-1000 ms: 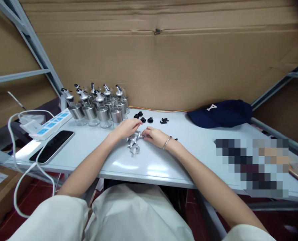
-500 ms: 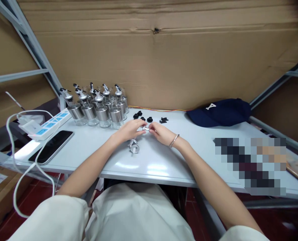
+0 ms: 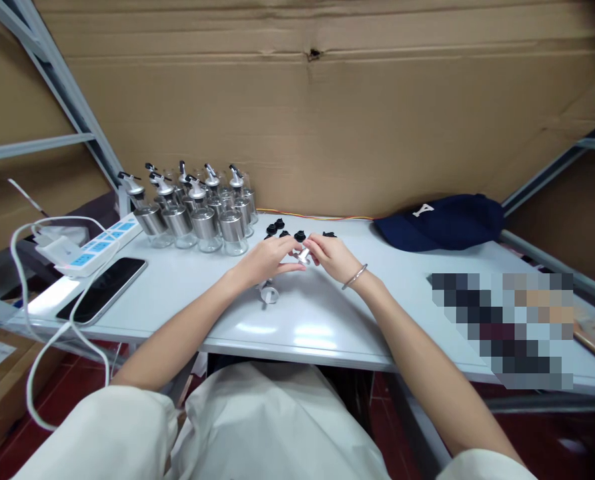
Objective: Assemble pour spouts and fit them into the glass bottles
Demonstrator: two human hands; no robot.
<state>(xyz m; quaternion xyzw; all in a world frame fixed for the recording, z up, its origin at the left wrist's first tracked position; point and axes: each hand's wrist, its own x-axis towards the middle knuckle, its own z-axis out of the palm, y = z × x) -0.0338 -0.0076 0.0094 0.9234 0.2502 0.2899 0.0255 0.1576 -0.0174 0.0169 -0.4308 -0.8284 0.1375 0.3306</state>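
Between my two hands, over the middle of the table, is a small silver pourer spout, partly covered by fingers. My left hand grips it from the left, the thumb stretched out below. From the other side my right hand, with a bangle at the wrist, pinches its upper part. More silver spout tops lie on the table just below my left hand. Beyond my fingers sit several round black stoppers. A few thin black pieces show behind my right hand, partly hidden.
Several glass-and-steel oil bottles with pourers stand at the back left. A power strip, white cable and phone lie on the left. A dark blue cap rests at the back right, before a cardboard wall.
The spout in my hands has turned from lying nearly level to a tilt, and shifted slightly right. My right hand has moved up and right, covering some of the thin black pieces.
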